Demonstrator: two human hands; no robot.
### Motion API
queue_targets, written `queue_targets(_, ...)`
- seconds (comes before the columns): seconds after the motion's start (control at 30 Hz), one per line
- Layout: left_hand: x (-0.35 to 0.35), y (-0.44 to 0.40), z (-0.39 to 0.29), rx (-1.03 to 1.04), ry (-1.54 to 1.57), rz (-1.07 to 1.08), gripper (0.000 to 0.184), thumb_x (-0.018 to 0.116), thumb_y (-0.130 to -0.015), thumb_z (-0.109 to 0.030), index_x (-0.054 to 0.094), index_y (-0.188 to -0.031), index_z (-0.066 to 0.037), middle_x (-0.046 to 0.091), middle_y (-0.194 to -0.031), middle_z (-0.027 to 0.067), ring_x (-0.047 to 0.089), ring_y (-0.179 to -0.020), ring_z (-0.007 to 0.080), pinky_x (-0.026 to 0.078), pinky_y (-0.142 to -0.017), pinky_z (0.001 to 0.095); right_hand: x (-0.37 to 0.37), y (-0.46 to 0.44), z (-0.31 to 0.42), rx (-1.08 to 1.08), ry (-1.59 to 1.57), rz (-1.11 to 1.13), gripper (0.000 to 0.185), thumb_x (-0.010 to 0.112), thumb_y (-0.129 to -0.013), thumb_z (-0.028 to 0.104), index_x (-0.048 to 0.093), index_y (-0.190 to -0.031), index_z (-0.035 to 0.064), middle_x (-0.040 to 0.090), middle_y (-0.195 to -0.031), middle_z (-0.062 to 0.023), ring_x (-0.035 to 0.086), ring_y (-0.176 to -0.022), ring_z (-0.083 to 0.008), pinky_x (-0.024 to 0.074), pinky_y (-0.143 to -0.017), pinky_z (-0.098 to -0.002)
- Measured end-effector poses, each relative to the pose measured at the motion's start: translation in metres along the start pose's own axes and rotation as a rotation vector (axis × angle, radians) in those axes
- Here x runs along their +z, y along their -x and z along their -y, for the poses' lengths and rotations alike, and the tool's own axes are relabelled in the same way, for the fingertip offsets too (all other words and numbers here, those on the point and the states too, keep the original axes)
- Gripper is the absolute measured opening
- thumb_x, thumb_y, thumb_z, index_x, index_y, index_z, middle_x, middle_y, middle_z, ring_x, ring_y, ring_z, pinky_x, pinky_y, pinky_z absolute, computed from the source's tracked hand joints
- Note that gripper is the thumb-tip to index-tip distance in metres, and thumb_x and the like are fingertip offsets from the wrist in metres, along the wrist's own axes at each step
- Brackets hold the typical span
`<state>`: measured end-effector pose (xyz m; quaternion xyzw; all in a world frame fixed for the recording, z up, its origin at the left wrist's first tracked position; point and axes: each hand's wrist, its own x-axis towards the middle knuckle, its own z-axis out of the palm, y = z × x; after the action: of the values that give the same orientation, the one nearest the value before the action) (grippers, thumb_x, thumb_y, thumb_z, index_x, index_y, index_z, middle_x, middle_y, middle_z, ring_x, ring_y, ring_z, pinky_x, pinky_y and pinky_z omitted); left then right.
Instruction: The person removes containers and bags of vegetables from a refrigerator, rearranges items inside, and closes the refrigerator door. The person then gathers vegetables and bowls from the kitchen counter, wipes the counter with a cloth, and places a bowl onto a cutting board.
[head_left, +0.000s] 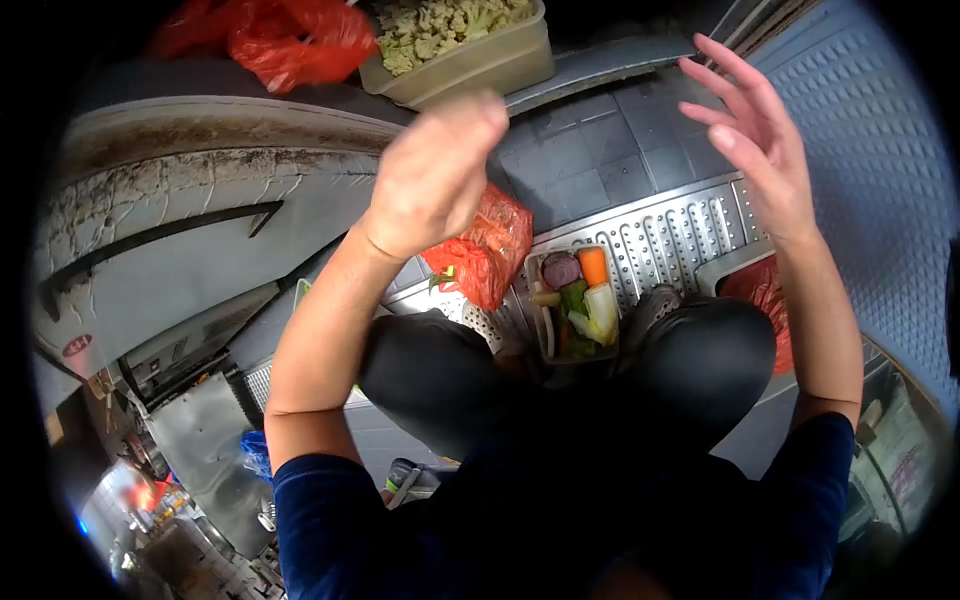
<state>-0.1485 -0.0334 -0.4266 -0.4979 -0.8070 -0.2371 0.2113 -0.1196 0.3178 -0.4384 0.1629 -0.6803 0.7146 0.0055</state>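
My left hand [440, 175] is raised above a red plastic bag [503, 235], blurred by motion. Its back faces me, its fingers are mostly hidden, and nothing shows in its grasp. At the upper right, my right hand [760, 135] is up in the air with fingers spread, holding nothing. Between my knees stands a plastic container [546, 335] of vegetables. Inside it lie a cut purple onion [561, 270], an orange carrot piece [593, 266], a pale leafy vegetable [600, 315] and green pieces.
A tub of cauliflower [480, 72] stands at the top beside another red bag [300, 45]. A white appliance with a dark handle [160, 245] is on the left. Metal drain grating [660, 240] crosses the tiled floor. Another tub [725, 262] with red plastic sits beyond my right knee.
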Motion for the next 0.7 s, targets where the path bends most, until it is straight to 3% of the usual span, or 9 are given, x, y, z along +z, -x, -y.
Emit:
queue_targets(0.07, 0.010, 0.056, 0.012, -0.332, 0.107, 0.458, 0.036, 0.069, -0.086, -0.001, 0.064, -0.122, 0.001, 0.068, -0.117, 0.0226, 0.067, -0.107, 0.0370, 0.056, -0.093, 0.0416, -0.017, 0.014, -0.012, 0.065, 0.050, -0.055, 0.062, 0.067, -0.093, 0.019, 0.045, -0.149, 0.0034, 0.050, -0.147, -0.0219, 0.054, -0.130, -0.0263, 0.0443, -0.109, -0.0401)
queue_targets(0.17, 0.036, 0.163, 0.049, -0.615, 0.016, 0.911, 0.064, 0.073, -0.088, -0.032, 0.052, -0.141, -0.002, 0.059, -0.135, 0.0258, 0.058, -0.124, 0.0376, 0.050, -0.105, 0.0396, -0.027, 0.036, -0.020, 0.155, 0.106, -0.151, 0.061, 0.067, -0.093, 0.019, 0.046, -0.147, 0.0006, 0.051, -0.147, -0.0196, 0.052, -0.133, -0.0276, 0.0438, -0.110, -0.0403)
queue_targets(0.27, 0.070, 0.241, 0.070, -1.198, -0.024, 1.313, 0.091, 0.077, -0.081, -0.055, 0.043, -0.149, -0.004, 0.056, -0.141, 0.0246, 0.055, -0.130, 0.0389, 0.050, -0.103, 0.0502, -0.036, 0.063, -0.021, 0.326, 0.173, -0.167, 0.060, 0.066, -0.093, 0.017, 0.045, -0.146, -0.0025, 0.049, -0.149, -0.0176, 0.049, -0.136, -0.0292, 0.0433, -0.110, -0.0406)
queue_targets(0.37, 0.065, 0.252, 0.048, -1.776, 0.570, 1.154, 0.106, 0.080, -0.075, -0.065, 0.038, -0.152, -0.006, 0.056, -0.142, 0.0226, 0.053, -0.131, 0.0412, 0.050, -0.094, 0.0649, -0.046, 0.096, -0.028, 0.352, 0.204, -0.211, 0.058, 0.064, -0.094, 0.015, 0.045, -0.146, -0.0039, 0.047, -0.151, -0.0165, 0.048, -0.138, -0.0299, 0.0430, -0.110, -0.0403)
queue_targets(0.47, 0.093, 0.293, 0.031, -1.995, 0.613, 0.909, 0.099, 0.081, -0.074, -0.065, 0.047, -0.147, -0.008, 0.059, -0.139, 0.0197, 0.056, -0.125, 0.0429, 0.051, -0.078, 0.0710, -0.064, 0.128, -0.039, 0.435, 0.142, -0.293, 0.057, 0.063, -0.094, 0.013, 0.046, -0.145, -0.0042, 0.045, -0.152, -0.0164, 0.047, -0.138, -0.0298, 0.0427, -0.110, -0.0404)
queue_targets(0.5, 0.101, 0.289, 0.027, -2.110, 0.705, 0.760, 0.078, 0.085, -0.075, -0.049, 0.059, -0.134, -0.004, 0.066, -0.125, 0.0183, 0.066, -0.107, 0.0359, 0.056, -0.074, 0.0579, -0.065, 0.135, -0.040, 0.444, 0.123, -0.330, 0.056, 0.062, -0.094, 0.013, 0.046, -0.145, -0.0045, 0.046, -0.151, -0.0162, 0.047, -0.138, -0.0292, 0.0428, -0.110, -0.0398)
queue_targets(0.6, 0.125, 0.324, 0.027, -1.933, 0.748, 0.617, 0.051, 0.083, -0.077, -0.027, 0.067, -0.117, 0.001, 0.072, -0.106, 0.0144, 0.070, -0.087, 0.0263, 0.058, -0.069, 0.0426, -0.061, 0.144, -0.039, 0.477, 0.089, -0.397, 0.056, 0.062, -0.094, 0.012, 0.046, -0.145, -0.0048, 0.047, -0.150, -0.0162, 0.048, -0.137, -0.0278, 0.0431, -0.109, -0.0393)
queue_targets(0.63, 0.136, 0.344, 0.035, -1.867, 0.638, 0.584, 0.038, 0.076, -0.076, -0.012, 0.069, -0.110, 0.004, 0.073, -0.094, 0.0112, 0.070, -0.075, 0.0197, 0.056, -0.066, 0.0332, -0.059, 0.144, -0.040, 0.479, 0.091, -0.391, 0.055, 0.062, -0.094, 0.012, 0.047, -0.144, -0.0045, 0.048, -0.149, -0.0162, 0.049, -0.136, -0.0272, 0.0432, -0.108, -0.0391)
queue_targets(0.7, 0.115, 0.290, 0.036, -1.856, 0.566, 0.694, 0.036, 0.076, -0.077, -0.011, 0.069, -0.109, 0.003, 0.073, -0.094, 0.0113, 0.069, -0.075, 0.0189, 0.055, -0.065, 0.0327, -0.055, 0.142, -0.042, 0.481, 0.095, -0.380, 0.054, 0.063, -0.094, 0.013, 0.049, -0.144, -0.0037, 0.051, -0.147, -0.0161, 0.051, -0.134, -0.0262, 0.0434, -0.108, -0.0387)
